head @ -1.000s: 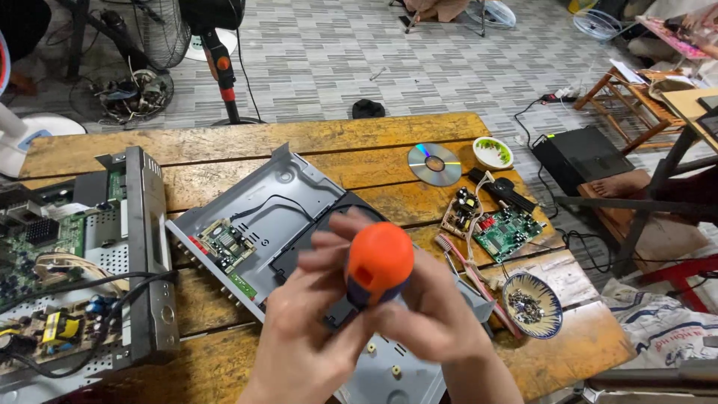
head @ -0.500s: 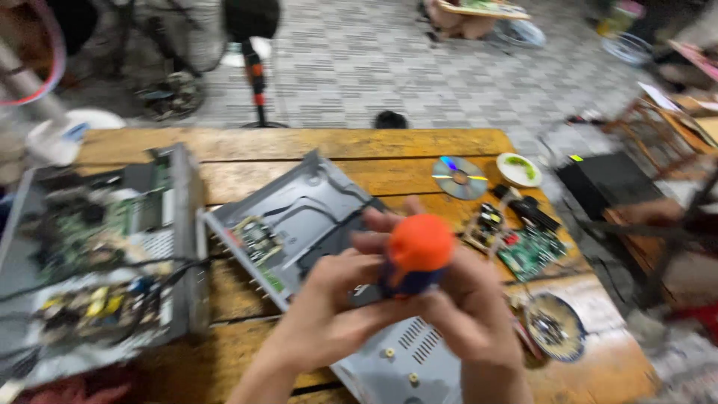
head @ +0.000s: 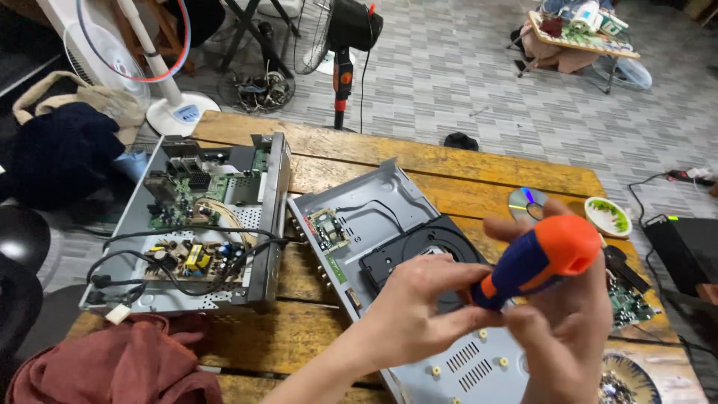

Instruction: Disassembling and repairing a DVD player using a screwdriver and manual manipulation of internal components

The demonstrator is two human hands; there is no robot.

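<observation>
2 bare hands hold an orange and blue screwdriver (head: 537,260) above an opened grey disc player chassis (head: 374,213) on a wooden table (head: 419,161).

The right hand (head: 572,340) wraps around the handle from below, while the left hand (head: 419,303) pinches its blue lower end with fingertips; the tip is hidden. The chassis holds a black disc tray (head: 419,251). A second open device (head: 202,217) sits left, a shiny disc (head: 526,202) behind, a red cloth (head: 120,363) nearby.
</observation>
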